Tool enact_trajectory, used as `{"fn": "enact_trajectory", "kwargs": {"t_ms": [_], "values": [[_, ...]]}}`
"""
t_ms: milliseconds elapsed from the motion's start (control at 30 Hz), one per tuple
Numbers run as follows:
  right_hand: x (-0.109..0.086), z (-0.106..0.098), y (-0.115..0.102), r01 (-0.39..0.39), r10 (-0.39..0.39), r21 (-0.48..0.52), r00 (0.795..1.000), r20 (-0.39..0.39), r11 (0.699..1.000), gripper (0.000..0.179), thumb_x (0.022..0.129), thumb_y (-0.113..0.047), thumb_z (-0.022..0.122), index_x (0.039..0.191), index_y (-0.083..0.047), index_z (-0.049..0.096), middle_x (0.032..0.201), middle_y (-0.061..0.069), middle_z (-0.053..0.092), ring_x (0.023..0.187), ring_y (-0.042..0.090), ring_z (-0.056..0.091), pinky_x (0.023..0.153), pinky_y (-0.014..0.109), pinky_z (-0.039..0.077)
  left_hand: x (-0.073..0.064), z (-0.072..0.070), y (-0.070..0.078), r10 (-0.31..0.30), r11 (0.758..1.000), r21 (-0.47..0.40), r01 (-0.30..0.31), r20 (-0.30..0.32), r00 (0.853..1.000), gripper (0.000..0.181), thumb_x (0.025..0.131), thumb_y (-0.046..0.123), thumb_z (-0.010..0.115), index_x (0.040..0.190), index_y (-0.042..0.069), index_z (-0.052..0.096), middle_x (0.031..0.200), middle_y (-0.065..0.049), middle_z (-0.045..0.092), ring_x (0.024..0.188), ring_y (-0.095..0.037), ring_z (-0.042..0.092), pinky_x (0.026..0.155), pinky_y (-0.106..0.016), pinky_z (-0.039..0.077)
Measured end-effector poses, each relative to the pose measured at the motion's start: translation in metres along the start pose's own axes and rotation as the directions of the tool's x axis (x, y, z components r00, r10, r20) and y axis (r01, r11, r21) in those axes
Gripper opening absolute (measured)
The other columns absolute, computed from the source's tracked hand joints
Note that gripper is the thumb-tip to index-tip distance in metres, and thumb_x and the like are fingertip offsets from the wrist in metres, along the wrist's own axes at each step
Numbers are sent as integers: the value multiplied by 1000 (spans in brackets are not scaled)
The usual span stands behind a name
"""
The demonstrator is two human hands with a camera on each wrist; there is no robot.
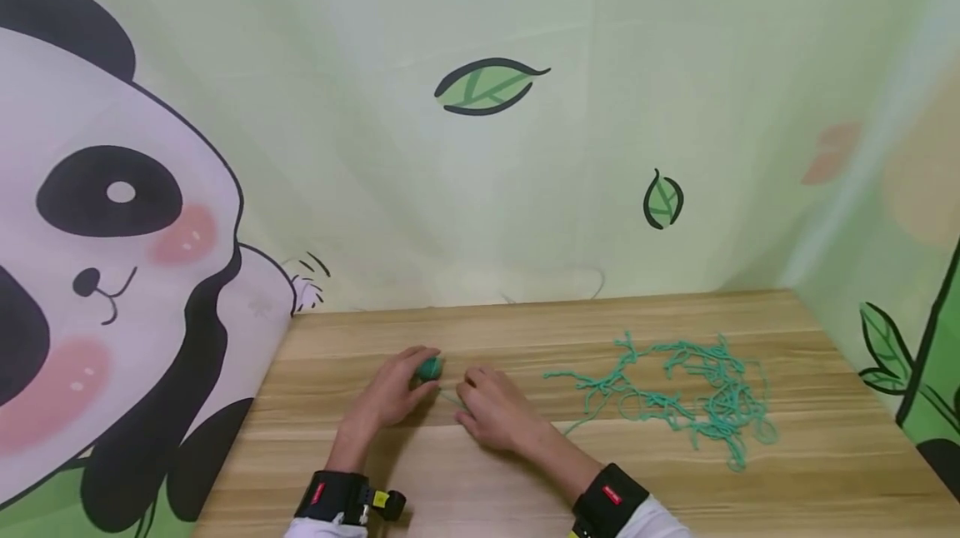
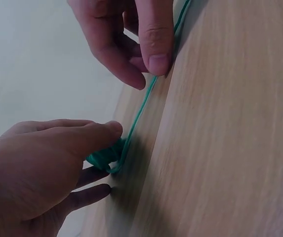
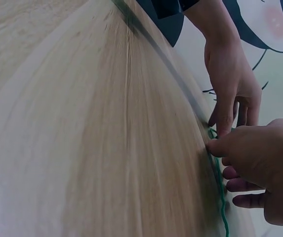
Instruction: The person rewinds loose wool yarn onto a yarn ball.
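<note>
A small ball of green yarn (image 1: pixel 430 369) sits between the thumb and fingers of my left hand (image 1: pixel 386 392), which grips it low over the table. In the left wrist view the ball is partly hidden behind the thumb. One strand of yarn (image 2: pixel 143 104) runs from the ball, nearly straight, to my right hand (image 1: pixel 495 409). That hand holds the strand near its thumb tip, its other fingers curled, a short way right of the ball. Beyond it, the strand (image 3: pixel 223 212) trails on along the wood.
A loose tangle of green yarn (image 1: pixel 723 396) spreads over the right part of the wooden table (image 1: pixel 465 488). Behind the table hangs a pale green curtain (image 1: pixel 360 146) printed with a panda and leaves. Both wrists wear black bands (image 1: pixel 333 496).
</note>
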State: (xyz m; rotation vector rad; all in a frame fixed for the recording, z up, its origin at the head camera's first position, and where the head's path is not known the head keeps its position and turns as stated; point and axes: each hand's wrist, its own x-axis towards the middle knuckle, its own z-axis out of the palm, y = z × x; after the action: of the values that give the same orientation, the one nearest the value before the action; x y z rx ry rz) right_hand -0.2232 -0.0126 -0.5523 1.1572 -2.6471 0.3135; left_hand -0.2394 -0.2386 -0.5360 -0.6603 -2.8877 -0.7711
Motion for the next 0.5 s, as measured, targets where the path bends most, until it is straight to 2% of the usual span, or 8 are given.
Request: {"fn": "enact_trajectory", "kwargs": {"t_ms": [233, 500], "values": [[1, 3, 0, 16, -15, 15, 999, -49, 1000, 19, 93, -29, 74, 91, -11, 71, 87, 1, 59, 78, 16, 56, 69, 33, 55, 2, 2, -3, 57, 998, 16, -57, -19, 998, 44, 93, 10, 78, 134, 0, 67, 129, -18, 67, 116, -30, 62, 98, -50, 56], [1, 4, -2, 0, 2, 40, 998, -62, 999, 14, 92, -22, 74, 82, -13, 68, 79, -1, 62, 71, 16, 60, 63, 31, 56, 0, 4, -5, 110, 994, 11, -110, -57, 992, 40, 91, 5, 78, 129, -3, 69, 123, -18, 69, 112, -30, 64, 94, -49, 58]]}}
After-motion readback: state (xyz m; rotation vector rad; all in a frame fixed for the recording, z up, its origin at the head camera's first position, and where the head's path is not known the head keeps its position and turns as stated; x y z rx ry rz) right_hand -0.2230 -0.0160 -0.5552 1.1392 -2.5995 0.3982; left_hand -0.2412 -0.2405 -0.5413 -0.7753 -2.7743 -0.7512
